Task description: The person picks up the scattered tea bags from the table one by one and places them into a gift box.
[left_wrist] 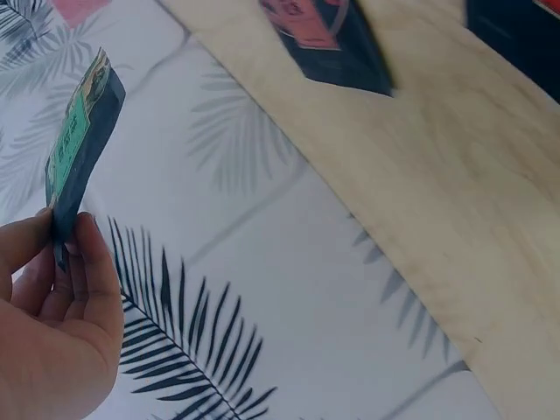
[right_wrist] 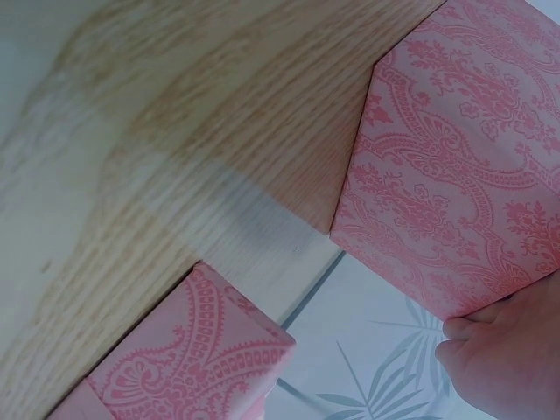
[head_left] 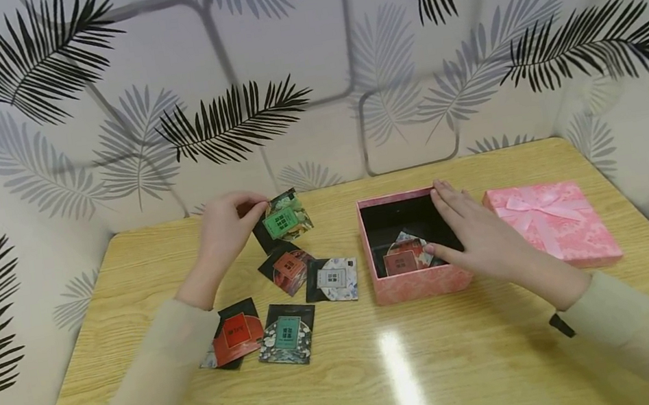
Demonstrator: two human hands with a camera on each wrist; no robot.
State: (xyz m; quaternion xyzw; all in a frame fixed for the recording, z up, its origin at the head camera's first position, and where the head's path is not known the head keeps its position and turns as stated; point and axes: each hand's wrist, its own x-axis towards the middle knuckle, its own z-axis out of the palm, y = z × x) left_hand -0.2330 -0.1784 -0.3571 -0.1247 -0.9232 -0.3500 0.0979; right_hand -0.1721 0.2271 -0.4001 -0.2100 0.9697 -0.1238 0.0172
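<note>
My left hand (head_left: 225, 230) pinches a small flat packet (head_left: 289, 218) with a green label and dark edges, raised at the back left of the table. In the left wrist view, thumb and fingers grip this packet (left_wrist: 80, 140) by its lower end. My right hand (head_left: 484, 228) rests on the right rim of an open pink box (head_left: 420, 286), its fingers extended toward the back corner and its thumb over the inside. Within the dark interior lie a red-labelled packet (head_left: 400, 262) and a pale patterned one behind it. The right wrist view shows the box's patterned outer side (right_wrist: 446, 166).
Several packets lie left of the box: an orange-red one (head_left: 288, 270), a white-labelled one (head_left: 335, 278), a red one (head_left: 237, 336) and a teal-labelled one (head_left: 287, 336). A pink lid with a bow (head_left: 558, 225) lies right of the box. Leaf-patterned sheeting (head_left: 290, 48) borders the table.
</note>
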